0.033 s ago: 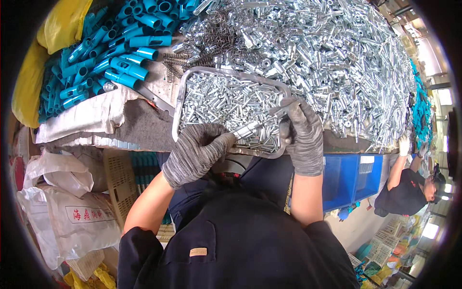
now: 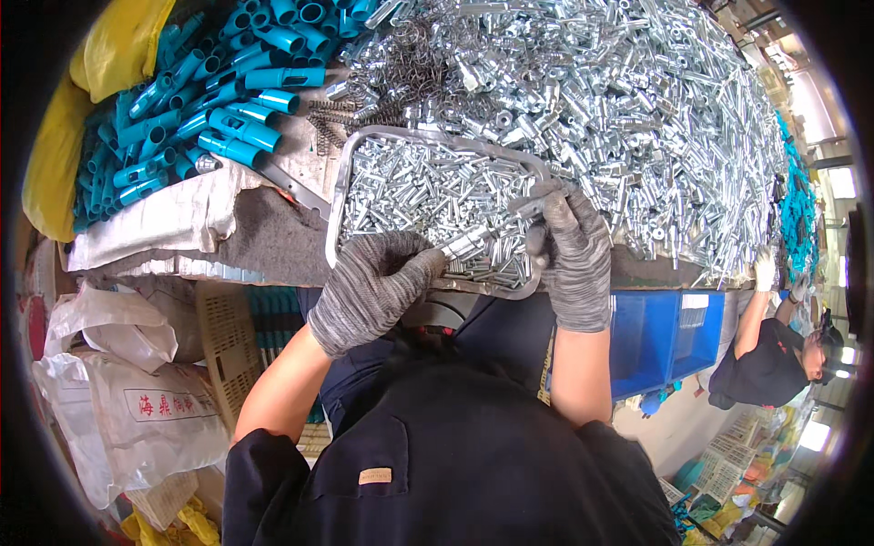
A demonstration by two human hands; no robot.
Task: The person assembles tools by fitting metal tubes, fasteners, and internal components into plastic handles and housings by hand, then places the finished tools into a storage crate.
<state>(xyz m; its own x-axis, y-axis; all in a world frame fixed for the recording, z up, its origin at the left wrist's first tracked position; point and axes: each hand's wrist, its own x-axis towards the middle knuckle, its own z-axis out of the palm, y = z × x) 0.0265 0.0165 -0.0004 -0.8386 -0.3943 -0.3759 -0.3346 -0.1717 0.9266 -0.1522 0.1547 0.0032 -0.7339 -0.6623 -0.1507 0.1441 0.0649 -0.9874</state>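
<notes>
My left hand (image 2: 378,287), in a grey knitted glove, is closed around a shiny silver metal cylinder with a stepped shape (image 2: 466,246). The cylinder points up and right over a rectangular metal tray (image 2: 335,218), which is filled with small silver pins (image 2: 419,187). At the tray's right side is my right hand (image 2: 578,259), also gloved in grey, its thumb and fingers brought together near the cylinder's far end. Whatever is between those fingertips is too small and blurred to name.
Blue-green tubes (image 2: 241,132) are heaped at the left beside a yellow sack (image 2: 127,45). Dark springs (image 2: 414,68) and a large pile of silver metal parts (image 2: 628,118) lie behind the tray. Blue bins (image 2: 637,341) stand below the table edge. Another person (image 2: 765,355) works at the right.
My right hand's fingers have shifted very slightly near the cylinder's end. The left hand keeps its grip on the cylinder in nearly the same place.
</notes>
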